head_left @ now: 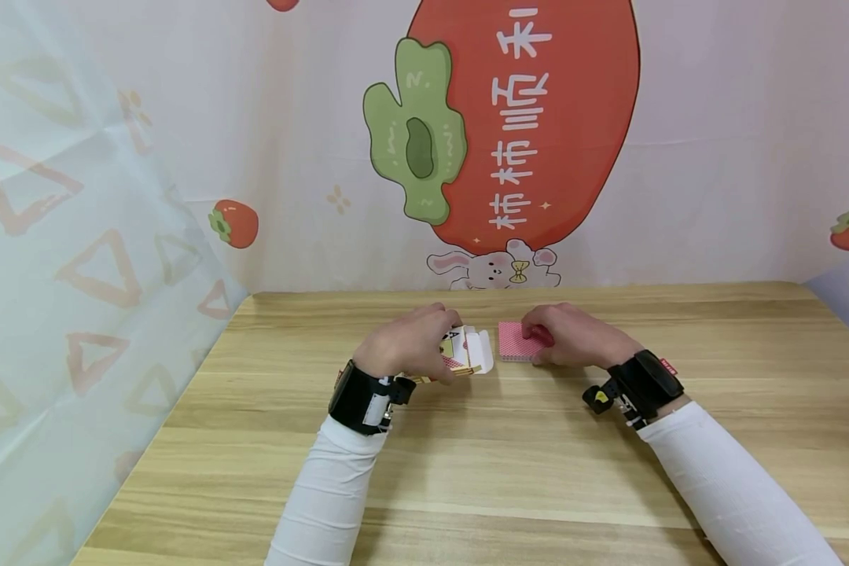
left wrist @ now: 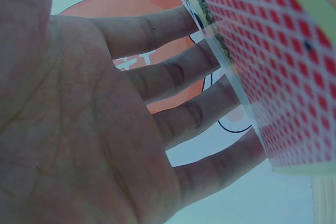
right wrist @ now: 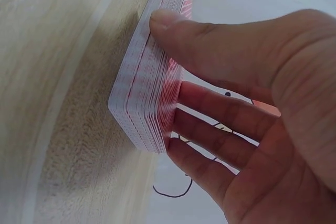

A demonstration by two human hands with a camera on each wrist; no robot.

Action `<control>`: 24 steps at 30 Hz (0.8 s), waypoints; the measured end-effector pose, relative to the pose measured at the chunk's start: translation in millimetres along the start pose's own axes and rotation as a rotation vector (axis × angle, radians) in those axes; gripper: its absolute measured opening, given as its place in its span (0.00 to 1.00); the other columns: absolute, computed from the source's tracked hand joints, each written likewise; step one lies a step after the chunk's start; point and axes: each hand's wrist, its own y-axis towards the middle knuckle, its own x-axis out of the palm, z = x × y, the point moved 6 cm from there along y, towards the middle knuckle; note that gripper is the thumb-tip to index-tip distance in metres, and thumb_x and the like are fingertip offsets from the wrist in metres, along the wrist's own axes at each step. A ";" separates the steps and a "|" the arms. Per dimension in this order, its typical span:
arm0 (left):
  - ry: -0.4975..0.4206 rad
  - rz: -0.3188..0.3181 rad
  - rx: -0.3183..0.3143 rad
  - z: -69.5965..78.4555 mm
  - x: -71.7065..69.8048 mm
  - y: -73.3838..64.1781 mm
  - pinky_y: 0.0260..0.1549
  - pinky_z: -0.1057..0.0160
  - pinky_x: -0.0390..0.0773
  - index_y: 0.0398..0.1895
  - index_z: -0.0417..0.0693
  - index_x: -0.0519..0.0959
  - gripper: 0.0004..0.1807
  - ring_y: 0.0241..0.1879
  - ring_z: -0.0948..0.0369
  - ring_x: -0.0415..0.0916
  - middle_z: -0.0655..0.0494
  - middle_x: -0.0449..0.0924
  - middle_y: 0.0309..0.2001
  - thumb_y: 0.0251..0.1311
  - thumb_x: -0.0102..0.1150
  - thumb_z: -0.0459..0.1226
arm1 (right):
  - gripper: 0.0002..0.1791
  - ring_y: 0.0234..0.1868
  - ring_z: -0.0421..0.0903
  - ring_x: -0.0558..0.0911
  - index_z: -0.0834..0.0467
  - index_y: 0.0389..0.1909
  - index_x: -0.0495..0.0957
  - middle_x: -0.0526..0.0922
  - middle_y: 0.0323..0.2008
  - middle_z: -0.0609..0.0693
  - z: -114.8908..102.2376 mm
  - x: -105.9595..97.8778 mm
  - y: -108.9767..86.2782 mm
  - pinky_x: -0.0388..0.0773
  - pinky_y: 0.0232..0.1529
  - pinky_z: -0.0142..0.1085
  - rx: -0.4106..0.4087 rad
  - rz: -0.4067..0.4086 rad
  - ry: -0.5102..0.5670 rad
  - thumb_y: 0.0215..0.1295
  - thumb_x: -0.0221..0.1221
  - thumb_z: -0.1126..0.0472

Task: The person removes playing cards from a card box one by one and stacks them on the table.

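Observation:
My left hand (head_left: 409,342) grips a playing-card box (head_left: 457,343), thumb on the near side and fingers on the far side. The box's white end flap (head_left: 484,351) stands open toward the right. In the left wrist view, the box's red-and-white checked face (left wrist: 278,72) leans across the fingertips. Just right of the box, my right hand (head_left: 582,338) holds a squared deck of playing cards (head_left: 512,343) with red patterned backs. Seen from the right wrist, the thumb presses the deck's long edge (right wrist: 144,85), while several fingers reach to its back face.
A light wooden table (head_left: 509,464) spreads under both hands. Behind it hangs a white cloth (head_left: 736,173) printed with a large persimmon and a rabbit. Another patterned cloth (head_left: 78,236) hangs along the left side. Each wrist wears a black camera strap (head_left: 647,385).

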 end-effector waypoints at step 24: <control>0.008 -0.008 0.006 1.7 0.9 0.9 0.32 0.67 0.69 0.49 0.50 0.71 0.33 0.37 0.63 0.67 0.56 0.72 0.42 0.32 0.68 0.45 | 0.21 0.51 0.49 0.71 0.48 0.38 0.80 0.72 0.50 0.49 1.8 -2.2 -1.7 0.69 0.50 0.42 -0.006 0.010 -0.043 0.41 0.70 0.47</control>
